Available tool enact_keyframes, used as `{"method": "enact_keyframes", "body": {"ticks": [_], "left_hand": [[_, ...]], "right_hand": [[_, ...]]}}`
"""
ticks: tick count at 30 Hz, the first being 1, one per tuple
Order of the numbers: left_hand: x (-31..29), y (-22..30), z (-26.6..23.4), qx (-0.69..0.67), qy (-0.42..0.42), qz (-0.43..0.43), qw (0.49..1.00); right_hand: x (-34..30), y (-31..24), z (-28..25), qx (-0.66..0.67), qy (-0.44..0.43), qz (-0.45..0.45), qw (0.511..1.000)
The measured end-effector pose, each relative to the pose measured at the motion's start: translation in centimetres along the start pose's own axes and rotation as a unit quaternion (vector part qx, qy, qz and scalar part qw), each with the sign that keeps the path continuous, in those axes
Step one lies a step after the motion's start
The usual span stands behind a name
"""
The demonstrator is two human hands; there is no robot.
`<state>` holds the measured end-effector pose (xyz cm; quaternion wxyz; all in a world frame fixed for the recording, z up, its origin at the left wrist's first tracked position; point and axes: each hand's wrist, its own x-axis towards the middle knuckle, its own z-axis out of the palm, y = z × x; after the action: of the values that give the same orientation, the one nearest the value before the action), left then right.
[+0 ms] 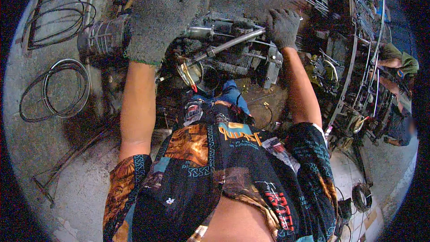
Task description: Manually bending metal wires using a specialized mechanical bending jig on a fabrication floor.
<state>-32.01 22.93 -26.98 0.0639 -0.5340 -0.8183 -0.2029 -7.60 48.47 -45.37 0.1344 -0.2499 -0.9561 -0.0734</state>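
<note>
Head view: I have the machine [222,28] at the upper middle of the frame, ahead of the wearer's body. Its long axis runs across the view, left to right, with the ribbed grey motor [105,38] at the left end. A metal bar [235,41] with a collar lies obliquely along the near side; its long axis rises to the right, its upper end pointing toward the right hand [284,29]. A round, shiny-rimmed part [191,74] sits at the bar's lower end.

The hands are gloved in grey knit and well apart. The left hand [163,20] is over the machine beside the motor, fingers bent — I cannot tell what it grips. The right hand is at the opposite end, fingers curled; its contact is hidden, so I cannot confirm a clamp.

Lettering: the patterned shirt [192,148] carries orange, red and pale-blue print. Machine markings are indistinct — too dark and grainy.
</note>
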Motion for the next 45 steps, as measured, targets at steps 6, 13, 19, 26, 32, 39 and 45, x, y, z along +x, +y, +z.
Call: {"method": "enact_keyframes", "body": {"ticks": [6,13,19,26,32,39,45], "left_hand": [[0.2,-0.8,0.9,0.004,0.012,0.057,0.998],[0.2,-0.7,1.0,0.012,0.026,0.072,0.997],[0.6,-0.1,0.5,0.123,0.016,0.13,0.984],[0.6,0.3,1.1,0.002,0.005,0.056,0.998],[0.5,0.5,1.3,-0.019,0.007,0.042,0.999],[0.7,0.8,1.4,0.027,0.004,0.053,0.998],[0.5,0.6,2.0,0.027,0.006,0.043,0.999]], "right_hand": [[0.0,0.1,-0.2,0.03,-0.029,0.017,0.999],[0.2,0.1,-0.4,0.034,-0.046,0.018,0.998],[-0.2,0.6,0.0,0.009,-0.016,0.006,1.0],[-0.2,0.9,0.1,-0.009,-0.036,0.009,0.999],[-0.1,1.1,0.0,-0.005,-0.032,0.0,0.999],[-0.4,1.7,0.7,0.015,-0.018,-0.006,1.0],[-0.3,0.9,-0.3,-0.011,-0.037,0.007,0.999]]}}
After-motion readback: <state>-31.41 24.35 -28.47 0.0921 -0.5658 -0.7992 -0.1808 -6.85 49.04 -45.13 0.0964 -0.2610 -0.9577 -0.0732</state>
